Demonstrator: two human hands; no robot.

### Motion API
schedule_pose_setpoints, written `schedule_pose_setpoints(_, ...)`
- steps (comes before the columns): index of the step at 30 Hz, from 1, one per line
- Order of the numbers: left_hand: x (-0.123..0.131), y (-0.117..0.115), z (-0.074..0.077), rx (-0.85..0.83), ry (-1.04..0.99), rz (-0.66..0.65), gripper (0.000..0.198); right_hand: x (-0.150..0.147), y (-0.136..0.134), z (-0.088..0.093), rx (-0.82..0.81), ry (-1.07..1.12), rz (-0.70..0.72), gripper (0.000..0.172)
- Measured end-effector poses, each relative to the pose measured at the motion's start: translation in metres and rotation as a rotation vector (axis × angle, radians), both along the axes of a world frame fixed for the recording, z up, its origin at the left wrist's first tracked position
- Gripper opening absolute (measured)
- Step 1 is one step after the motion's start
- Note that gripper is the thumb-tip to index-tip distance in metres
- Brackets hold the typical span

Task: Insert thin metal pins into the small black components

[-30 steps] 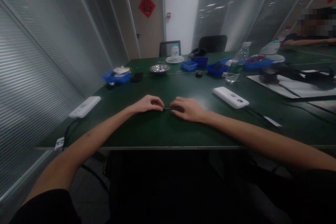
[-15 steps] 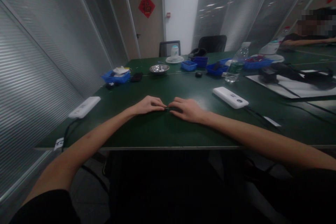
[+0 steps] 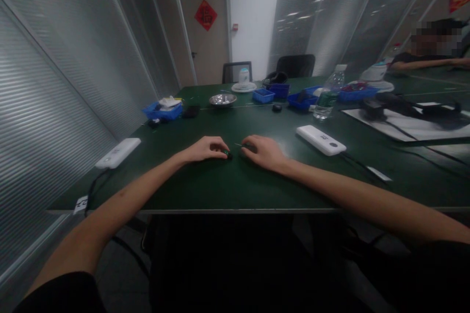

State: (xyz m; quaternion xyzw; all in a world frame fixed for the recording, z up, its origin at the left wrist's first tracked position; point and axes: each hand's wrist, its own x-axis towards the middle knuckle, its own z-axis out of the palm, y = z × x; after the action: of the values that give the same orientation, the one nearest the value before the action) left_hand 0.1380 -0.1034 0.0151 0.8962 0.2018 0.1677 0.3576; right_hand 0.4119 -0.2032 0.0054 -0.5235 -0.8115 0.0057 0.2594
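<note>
Over the green table, my left hand (image 3: 206,148) pinches a small black-and-green piece (image 3: 228,155) between thumb and fingers; its exact kind is too small to make out. My right hand (image 3: 267,152) is closed around a slim screwdriver-like tool (image 3: 238,145). Its thin metal shaft points left toward the other hand, and its dark handle is mostly covered by the fingers. A short gap separates the shaft's tip from the small piece.
White power banks lie on both sides, one left (image 3: 118,153) and one right (image 3: 320,140), trailing black cables. Farther back are a metal bowl (image 3: 222,101), blue trays (image 3: 166,111) and a water bottle (image 3: 328,95). A person (image 3: 428,61) sits at far right.
My hands, previously almost touching, have moved slightly apart. The tool's shaft and the green on the small piece now show. The view has tilted up a little.
</note>
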Motion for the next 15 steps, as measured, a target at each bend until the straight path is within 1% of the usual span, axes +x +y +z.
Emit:
schedule_pose_setpoints(4,-0.003,0.001,0.0,0.043,0.011,-0.01,0.036,-0.002,-0.004,0.004,-0.004,-0.007,0.086,0.028)
schedule_pose_setpoints(10,-0.004,0.001,-0.001,0.207,0.001,0.011,0.034,-0.002,-0.008,0.005,0.019,-0.035,0.163,0.03)
schedule_pose_setpoints(15,-0.004,-0.001,0.0,0.241,0.019,0.004,0.036,-0.002,-0.011,0.008,0.012,-0.048,0.228,0.028)
